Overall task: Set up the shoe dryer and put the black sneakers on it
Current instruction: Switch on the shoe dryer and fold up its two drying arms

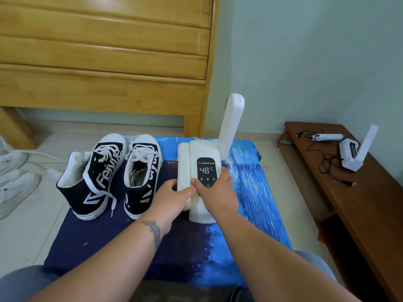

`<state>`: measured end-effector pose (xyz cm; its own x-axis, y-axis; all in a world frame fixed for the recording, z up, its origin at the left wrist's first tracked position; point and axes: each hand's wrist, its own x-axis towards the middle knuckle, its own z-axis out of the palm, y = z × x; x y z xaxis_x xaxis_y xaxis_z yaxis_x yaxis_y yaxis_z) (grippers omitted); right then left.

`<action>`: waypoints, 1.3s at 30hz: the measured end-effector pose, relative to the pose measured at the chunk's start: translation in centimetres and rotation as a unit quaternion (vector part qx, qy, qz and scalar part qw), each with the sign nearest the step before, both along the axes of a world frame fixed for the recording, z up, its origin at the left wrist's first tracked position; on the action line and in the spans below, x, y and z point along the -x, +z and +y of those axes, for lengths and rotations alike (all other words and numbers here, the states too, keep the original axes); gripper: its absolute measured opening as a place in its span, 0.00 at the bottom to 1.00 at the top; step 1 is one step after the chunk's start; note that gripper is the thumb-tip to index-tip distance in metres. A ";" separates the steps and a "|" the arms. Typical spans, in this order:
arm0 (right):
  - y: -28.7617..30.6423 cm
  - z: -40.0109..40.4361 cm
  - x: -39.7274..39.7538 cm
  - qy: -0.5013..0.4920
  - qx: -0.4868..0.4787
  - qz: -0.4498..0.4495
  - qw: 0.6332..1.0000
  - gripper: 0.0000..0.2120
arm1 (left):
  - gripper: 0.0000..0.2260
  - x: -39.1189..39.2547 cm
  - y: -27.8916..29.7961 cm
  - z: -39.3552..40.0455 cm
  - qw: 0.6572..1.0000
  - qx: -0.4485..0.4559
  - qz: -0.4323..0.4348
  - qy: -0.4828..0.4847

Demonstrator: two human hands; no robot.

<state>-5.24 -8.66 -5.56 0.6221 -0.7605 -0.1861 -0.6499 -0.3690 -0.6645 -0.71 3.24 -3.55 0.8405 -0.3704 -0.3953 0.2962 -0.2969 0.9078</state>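
A white shoe dryer [204,177] is seen lying on a surface [253,192] covered with a blue and dark-blue cloth, near its right half. Its black control panel [206,172] is turned upward and a reading of 48 °C is displayed on it. The dryer's right arm [231,123] is raised upright at the far end, while the left arm [182,168] is folded flat along the body.

The folded left arm is gripped at its near end by the left hand [174,199], the thumb laid across toward the body and the fingers curled over the outer edge. The dryer body is held by the right hand [214,192], with the thumb beside the panel and the fingers wrapped round the right side.

Two black sneakers [109,175] with white laces and white toe caps are stood side by side on the cloth, just left of the dryer, apart from it, toes pointed away.

A wooden bed frame [104,51] is seen behind the surface. To the right, a brown bench [349,203] is seen, on which a second white dryer [355,151] and a black cable [327,162] are laid. White shoes [13,182] are seen on the floor at the left edge.
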 end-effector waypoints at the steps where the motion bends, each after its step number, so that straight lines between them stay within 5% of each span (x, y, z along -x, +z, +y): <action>1: 0.0 0.0 0.0 0.000 -0.001 0.000 1.000 0.45 | 0.12 0.1 0.1 0.0 1.000 0.000 -0.004 -0.002; 12: 0.1 -0.1 0.0 0.000 0.004 0.004 1.000 0.43 | 0.23 0.7 0.5 0.4 0.998 -0.024 -0.054 -0.031; 39: 0.1 0.0 0.0 0.002 0.012 0.009 1.000 0.44 | 0.21 1.3 2.1 1.0 0.977 -0.091 -0.177 -0.072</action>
